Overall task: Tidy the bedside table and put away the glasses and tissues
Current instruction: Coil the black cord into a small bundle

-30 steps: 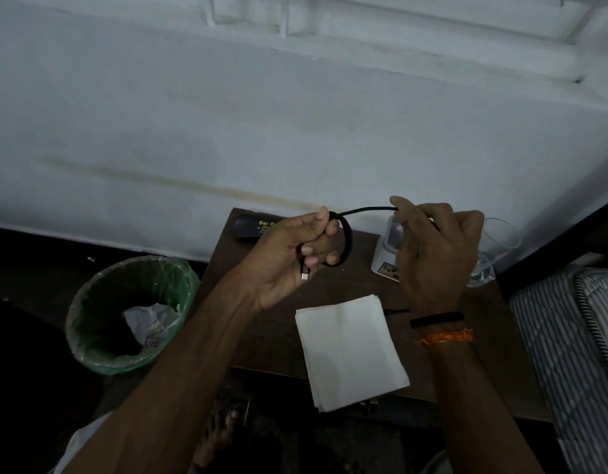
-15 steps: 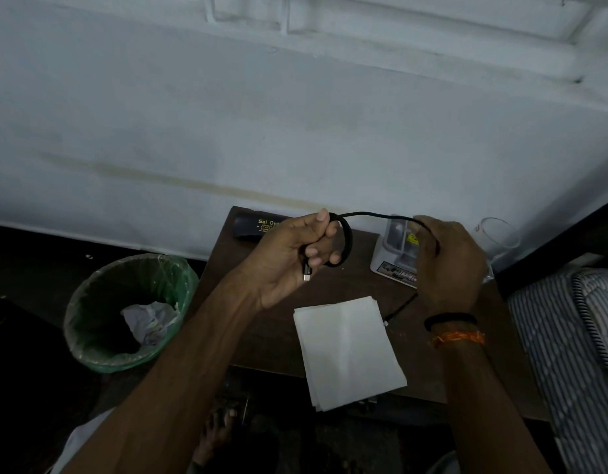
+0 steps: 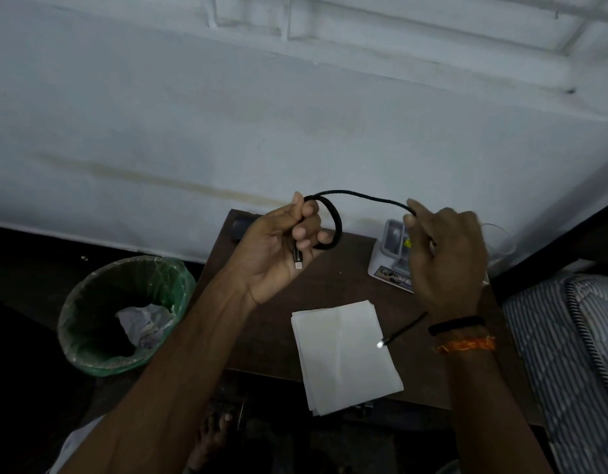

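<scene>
— Which step are you on?
— Coiling the cable (image 3: 360,196): your left hand (image 3: 278,248) grips the loop, right hand (image 3: 446,258) pinches the run.
— Next?
— Wrap the tail. Tissues (image 3: 343,354) sit on the table (image 3: 261,323); the dark case (image 3: 239,227) behind is probably the glasses'.

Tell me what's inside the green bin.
The bin has a plastic liner and holds crumpled white paper against its right side. The bottom left is in deep shadow, so anything lying there cannot be made out.
</scene>
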Demonstrator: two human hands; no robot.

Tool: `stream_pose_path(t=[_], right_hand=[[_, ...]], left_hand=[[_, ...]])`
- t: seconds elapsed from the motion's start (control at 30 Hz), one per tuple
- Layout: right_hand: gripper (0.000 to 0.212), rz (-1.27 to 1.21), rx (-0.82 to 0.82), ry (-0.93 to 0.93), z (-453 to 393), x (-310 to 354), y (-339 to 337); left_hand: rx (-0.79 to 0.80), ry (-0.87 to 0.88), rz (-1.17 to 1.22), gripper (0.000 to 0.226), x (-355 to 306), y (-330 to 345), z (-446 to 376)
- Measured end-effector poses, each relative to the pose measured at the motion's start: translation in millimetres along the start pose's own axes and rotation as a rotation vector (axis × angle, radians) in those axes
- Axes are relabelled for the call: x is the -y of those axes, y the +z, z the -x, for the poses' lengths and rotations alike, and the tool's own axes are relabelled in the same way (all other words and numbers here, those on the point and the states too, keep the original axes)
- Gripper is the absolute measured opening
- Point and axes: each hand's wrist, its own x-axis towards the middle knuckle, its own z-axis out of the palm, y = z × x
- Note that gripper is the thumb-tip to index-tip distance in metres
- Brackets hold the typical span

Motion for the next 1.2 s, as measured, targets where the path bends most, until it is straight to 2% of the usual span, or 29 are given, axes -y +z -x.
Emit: stream_pose_path(t=[0.17,0.3,0.4,0.47,0.57,0.77,0.83,0.9,1.0,1.1,1.2], right_hand=[[0.022,-0.171,0.272,0.061,-0.5,23.8,-5.2],[0.036,-0.210,0.562,0.074,3.2,38.5,-2.5],[0.040,-0.236,0.734,0.039,10.9,47.7,3.9],[0.043,-0.217,0.789,0.021,14.4,50.7,7.4],[0.047,-0.211,0.839,0.011,17.2,54.0,11.8],[0.043,-0.139,0.912,0.008,22.5,58.3,16.8],[0.043,-0.132,0.926,-0.022,21.8,58.4,14.5],[0.039,-0.150,0.916,-0.058,20.3,58.3,11.3],[0.023,-0.184,0.890,-0.085,15.4,58.5,5.4],[0.019,-0.186,0.786,-0.097,9.1,55.0,-0.1],[0.018,-0.186,0.637,-0.099,6.5,47.8,-5.2]], left_hand=[[-0.047,0.140,0.143,0.028,-6.9,-2.2,-1.7],[-0.047,0.209,0.179,0.022,-10.0,-3.6,-1.4],[-0.104,0.244,-0.005,0.020,-10.0,-0.2,-3.2],[-0.157,0.256,-0.168,0.020,-6.9,2.3,-4.3],[-0.192,0.258,-0.263,0.018,-0.9,5.8,-5.4],[-0.204,0.242,-0.260,0.016,7.8,1.8,-10.0],[-0.272,0.232,-0.453,0.016,14.1,-5.2,-12.5],[-0.328,0.208,-0.824,0.014,22.8,-12.5,-11.8],[-0.212,0.173,-1.251,0.017,34.8,-22.9,-7.5],[-0.120,0.130,-1.361,0.016,35.5,-25.0,-4.0],[-0.103,0.066,-1.250,0.020,32.2,-18.9,-3.3]])
